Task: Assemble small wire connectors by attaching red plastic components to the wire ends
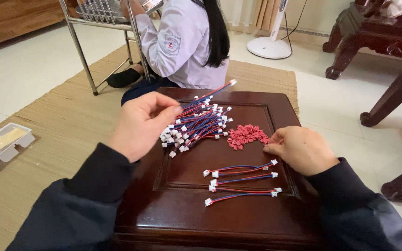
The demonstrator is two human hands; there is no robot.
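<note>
Fingers (170,111) of the left hand (140,123) are curling together in a pinch on the near-left end of a fanned bundle of wire leads (196,123), red and blue pairs with small white plug housings at each end. The bundle is lying across the far-left part of the counter (238,218), a dark carved wooden top, with one long lead poking out toward the far edge. Right hand (301,149) is resting near the right edge, fingers bunched and tips pressing down at the edge of a heap of small red connector pieces (245,136); whether one is actually pinched, cannot tell. That heap is sitting just right of the bundle, near the counter's middle.

Four or five finished-looking leads (240,181) are lying side by side toward the near edge, apart from both hands.

Handling judgement: leads look light and limp, likely to sag and tangle if lifted by the wire; the white housings are the stiff part and the better place to take hold. Red pieces are tiny, light and apt to scatter or slip, calling for a fingertip pinch one at a time.

Beyond the far edge another person in a pale jacket (182,46) is sitting on a woven mat (47,139), back turned. A clear plastic tray (3,144) is lying on the mat to the left.
</note>
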